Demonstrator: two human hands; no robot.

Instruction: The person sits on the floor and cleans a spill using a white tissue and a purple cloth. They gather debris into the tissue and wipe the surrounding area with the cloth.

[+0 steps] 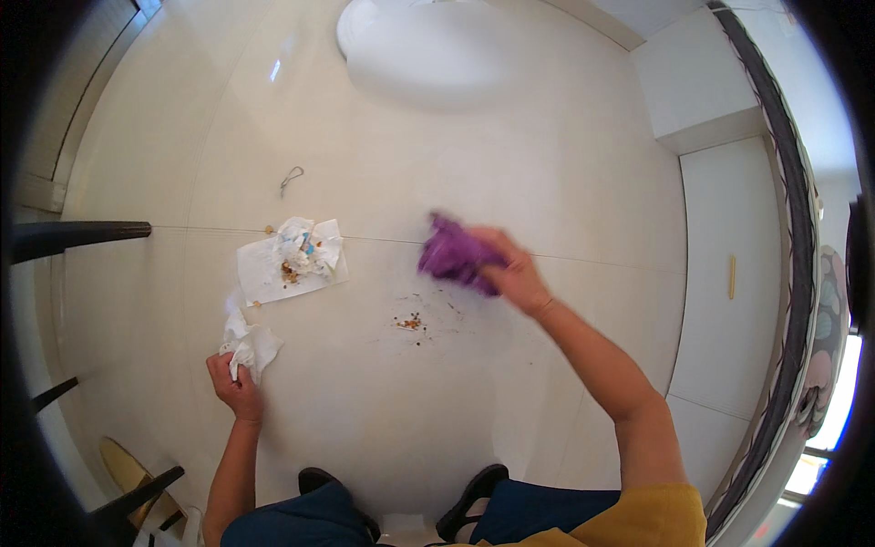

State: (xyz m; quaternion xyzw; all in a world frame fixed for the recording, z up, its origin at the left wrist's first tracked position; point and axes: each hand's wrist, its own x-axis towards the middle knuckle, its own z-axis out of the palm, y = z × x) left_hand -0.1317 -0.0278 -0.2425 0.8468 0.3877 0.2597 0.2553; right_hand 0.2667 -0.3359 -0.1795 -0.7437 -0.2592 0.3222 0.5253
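Note:
My right hand [514,268] grips a crumpled purple cloth [458,260], slightly blurred, over the pale tiled floor [588,178]. Below and left of the cloth lies a small heap of debris [410,323], with dark specks and streaks around it. A crumpled white tissue [251,345] is held in my left hand [236,388], low on the left side. Just beyond it, a flat white paper sheet [263,277] bears a wad of used tissue [297,246] with brown crumbs and a bit of blue on it.
A bent metal wire piece [290,179] lies on the floor beyond the paper. A white rounded object [437,48] stands at the far side. Dark furniture legs [89,236] reach in from the left. White cabinet fronts [724,273] and a dark-edged bed or bench line the right.

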